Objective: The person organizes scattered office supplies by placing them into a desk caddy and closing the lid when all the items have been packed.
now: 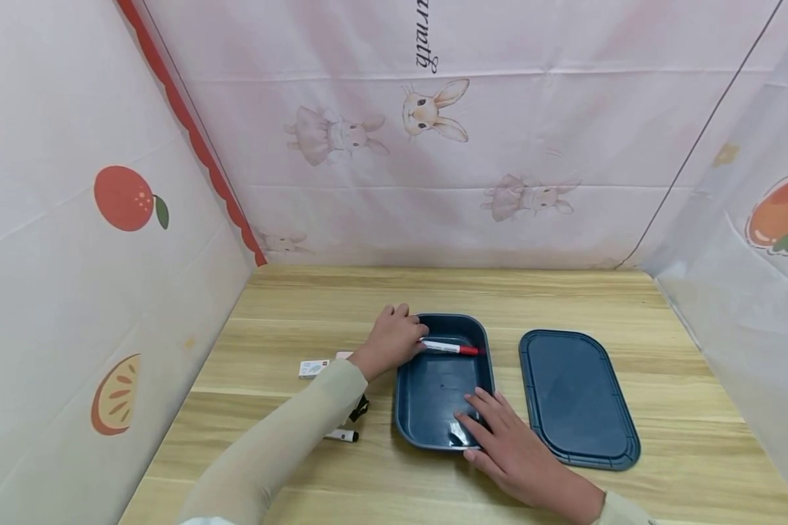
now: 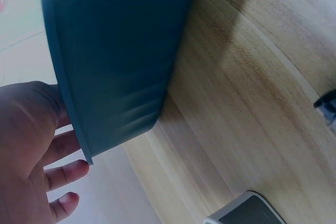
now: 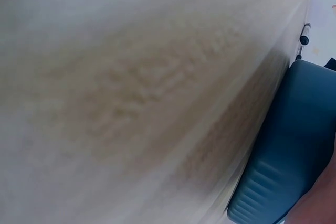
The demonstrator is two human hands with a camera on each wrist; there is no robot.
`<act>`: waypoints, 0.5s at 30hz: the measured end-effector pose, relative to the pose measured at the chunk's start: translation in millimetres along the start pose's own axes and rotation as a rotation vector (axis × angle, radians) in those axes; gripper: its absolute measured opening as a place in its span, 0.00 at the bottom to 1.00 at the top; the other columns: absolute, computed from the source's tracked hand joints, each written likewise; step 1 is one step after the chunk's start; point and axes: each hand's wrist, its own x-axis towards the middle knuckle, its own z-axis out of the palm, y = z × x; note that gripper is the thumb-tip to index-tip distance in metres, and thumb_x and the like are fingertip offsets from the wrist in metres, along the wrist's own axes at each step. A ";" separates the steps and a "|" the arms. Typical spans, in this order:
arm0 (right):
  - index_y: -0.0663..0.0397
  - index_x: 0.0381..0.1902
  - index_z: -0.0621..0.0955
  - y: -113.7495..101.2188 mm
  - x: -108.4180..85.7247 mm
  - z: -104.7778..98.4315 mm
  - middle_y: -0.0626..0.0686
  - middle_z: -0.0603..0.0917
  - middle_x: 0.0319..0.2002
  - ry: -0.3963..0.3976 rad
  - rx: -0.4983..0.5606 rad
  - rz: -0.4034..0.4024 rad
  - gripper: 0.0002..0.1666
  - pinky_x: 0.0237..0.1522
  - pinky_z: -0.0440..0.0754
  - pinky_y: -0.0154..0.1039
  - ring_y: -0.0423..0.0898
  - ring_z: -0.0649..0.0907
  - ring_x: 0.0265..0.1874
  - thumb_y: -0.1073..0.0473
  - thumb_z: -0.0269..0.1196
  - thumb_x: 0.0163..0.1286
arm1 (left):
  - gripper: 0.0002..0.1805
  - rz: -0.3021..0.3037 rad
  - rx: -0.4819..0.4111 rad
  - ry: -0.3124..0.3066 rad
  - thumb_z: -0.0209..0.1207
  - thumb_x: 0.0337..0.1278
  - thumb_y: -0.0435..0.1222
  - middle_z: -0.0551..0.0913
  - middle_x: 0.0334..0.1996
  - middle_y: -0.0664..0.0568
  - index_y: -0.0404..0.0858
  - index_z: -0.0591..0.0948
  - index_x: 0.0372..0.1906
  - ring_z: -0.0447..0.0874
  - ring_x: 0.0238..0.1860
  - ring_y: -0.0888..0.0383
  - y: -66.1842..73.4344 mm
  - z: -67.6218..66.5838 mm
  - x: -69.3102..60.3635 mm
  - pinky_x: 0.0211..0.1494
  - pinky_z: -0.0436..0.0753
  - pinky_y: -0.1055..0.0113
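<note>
Both our hands are at the dark blue box point(image 1: 427, 401) on the desk point(image 1: 433, 488): the left hand point(image 1: 392, 335) reaches over its far left rim, and the right hand point(image 1: 515, 452) lies at its near right corner. With the left fingers we seem to pinch the left end of the red marker point(image 1: 441, 346), which lies crosswise in the far part of the box, red cap towards the right wall; the grip itself is partly hidden. Our right fingers are spread wide and hold nothing, reaching over the rim. To seat the marker well, we should lower its pinched end gently, letting go only once the barrel rests flat. Light pressure from the right hand should steady the box without tipping it. We would do well to lift the left forearm clear of the white carton point(image 1: 314, 368) and the black-capped marker point(image 1: 343, 435) beneath it.
</note>
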 end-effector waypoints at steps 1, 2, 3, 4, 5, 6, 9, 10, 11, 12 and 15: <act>0.40 0.74 0.70 -0.1 0.2 -0.3 0.53 0.62 0.78 -0.001 0.001 -0.002 0.30 0.79 0.29 0.37 0.49 0.52 0.80 0.38 0.48 0.80 | 0.18 -0.004 -0.008 -0.005 0.59 0.67 0.57 0.88 0.46 0.60 0.55 0.87 0.53 0.66 0.39 0.56 0.3 -1.0 -0.5 0.41 0.61 0.62; 0.40 0.74 0.70 0.0 0.3 -0.3 0.53 0.62 0.78 -0.002 0.002 -0.003 0.30 0.79 0.29 0.37 0.49 0.52 0.80 0.38 0.48 0.80 | 0.19 -0.008 -0.015 -0.006 0.59 0.67 0.58 0.87 0.48 0.59 0.55 0.86 0.55 0.68 0.40 0.56 0.5 -2.1 -1.1 0.42 0.62 0.62; 0.40 0.74 0.70 -0.1 0.4 -0.5 0.53 0.62 0.78 -0.004 0.005 -0.004 0.30 0.78 0.29 0.37 0.49 0.52 0.80 0.38 0.48 0.80 | 0.21 -0.010 -0.022 -0.011 0.58 0.67 0.58 0.87 0.50 0.59 0.55 0.85 0.57 0.69 0.42 0.56 0.8 -3.4 -1.7 0.44 0.64 0.61; 0.40 0.74 0.70 0.0 0.5 -0.7 0.53 0.61 0.78 -0.010 0.006 -0.006 0.30 0.78 0.28 0.36 0.50 0.52 0.80 0.38 0.47 0.80 | 0.23 -0.011 -0.029 -0.013 0.57 0.67 0.59 0.86 0.52 0.59 0.55 0.84 0.59 0.70 0.44 0.55 1.3 -4.8 -2.4 0.46 0.66 0.61; 0.40 0.74 0.70 -0.1 0.6 -0.6 0.53 0.61 0.78 -0.010 0.011 -0.002 0.30 0.78 0.28 0.36 0.50 0.52 0.80 0.38 0.47 0.80 | 0.24 -0.013 -0.032 -0.014 0.56 0.67 0.60 0.85 0.54 0.59 0.55 0.83 0.61 0.71 0.47 0.55 1.7 -6.1 -3.3 0.48 0.67 0.60; 0.40 0.74 0.70 -0.1 0.6 -0.5 0.53 0.61 0.78 -0.013 0.014 0.001 0.31 0.78 0.28 0.36 0.49 0.52 0.80 0.38 0.47 0.80 | 0.26 -0.014 -0.042 -0.012 0.56 0.67 0.61 0.85 0.56 0.58 0.55 0.82 0.62 0.72 0.49 0.54 2.1 -7.2 -4.0 0.51 0.69 0.58; 0.38 0.74 0.69 -0.2 0.8 0.0 0.52 0.61 0.78 -0.019 0.011 0.008 0.31 0.78 0.28 0.36 0.49 0.51 0.80 0.37 0.46 0.81 | 0.31 -0.018 -0.072 0.002 0.53 0.67 0.64 0.82 0.61 0.56 0.53 0.77 0.67 0.72 0.59 0.52 3.7 -9.8 -5.9 0.62 0.70 0.52; 0.38 0.74 0.69 -0.2 0.8 0.1 0.52 0.60 0.79 -0.019 0.009 0.008 0.31 0.78 0.28 0.36 0.48 0.50 0.81 0.37 0.46 0.81 | 0.33 -0.019 -0.082 0.008 0.52 0.67 0.65 0.81 0.62 0.56 0.53 0.76 0.69 0.71 0.61 0.52 4.2 -10.4 -6.4 0.65 0.68 0.50; 0.38 0.74 0.69 -0.3 0.7 0.2 0.51 0.60 0.79 -0.014 0.009 0.011 0.31 0.78 0.29 0.36 0.48 0.50 0.81 0.37 0.46 0.80 | 0.35 -0.021 -0.096 0.013 0.51 0.66 0.66 0.80 0.63 0.55 0.53 0.75 0.70 0.69 0.63 0.51 4.7 -10.8 -6.9 0.68 0.67 0.49; 0.37 0.75 0.69 -0.5 0.7 0.2 0.51 0.60 0.79 -0.014 0.009 0.012 0.31 0.79 0.29 0.37 0.47 0.50 0.81 0.36 0.46 0.80 | 0.36 -0.019 -0.107 0.016 0.50 0.66 0.67 0.78 0.65 0.55 0.53 0.73 0.71 0.68 0.65 0.51 5.3 -11.2 -7.5 0.70 0.65 0.48; 0.37 0.75 0.69 -1.2 0.3 -0.4 0.51 0.61 0.79 -0.007 0.012 0.009 0.31 0.79 0.29 0.37 0.48 0.51 0.81 0.37 0.47 0.80 | 0.39 -0.011 -0.124 0.020 0.47 0.65 0.69 0.74 0.69 0.55 0.53 0.69 0.74 0.64 0.69 0.51 7.2 -12.7 -9.1 0.74 0.61 0.46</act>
